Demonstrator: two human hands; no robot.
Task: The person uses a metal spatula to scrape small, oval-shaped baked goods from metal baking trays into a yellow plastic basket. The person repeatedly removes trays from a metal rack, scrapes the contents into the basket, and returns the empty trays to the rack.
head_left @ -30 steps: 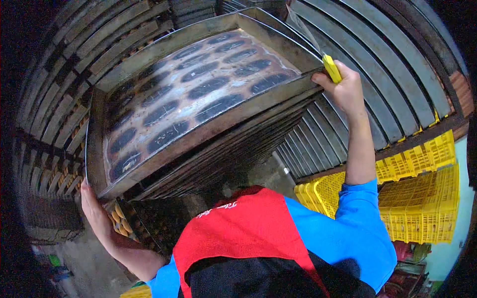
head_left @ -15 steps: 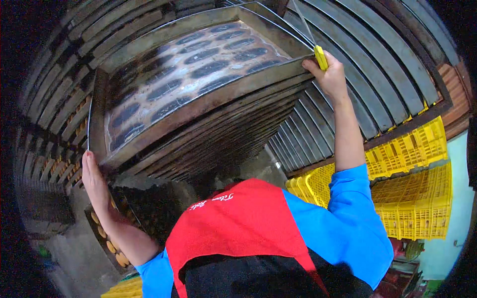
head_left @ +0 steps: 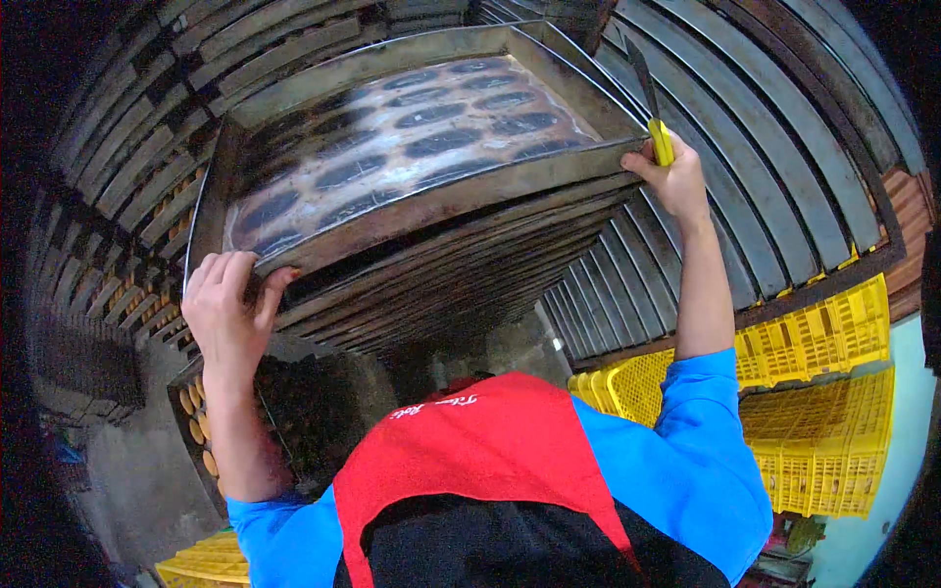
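Observation:
A deep metal baking tray [head_left: 446,193] with dark oval marks on its bottom lies at the top of a tall stack of similar trays. My left hand [head_left: 227,312] grips its near left corner, fingers over the rim and thumb on the front wall. At the near right corner is my right hand [head_left: 676,184], closed around the yellow handle of a knife [head_left: 661,142]. The knife's dark blade points up and away. My right thumb presses on the tray's corner; the fingers behind are partly hidden.
Racks of metal trays [head_left: 760,167] fill the right side, and more racks [head_left: 147,196] stand on the left, some with bread. Yellow plastic crates [head_left: 823,431] are stacked at the right. Low at the left, a tray holds several brown rolls [head_left: 201,426].
My left hand has gone from flat against the tray's left side to gripping its near corner. The tray and my right hand with the knife appear slightly further right and lower.

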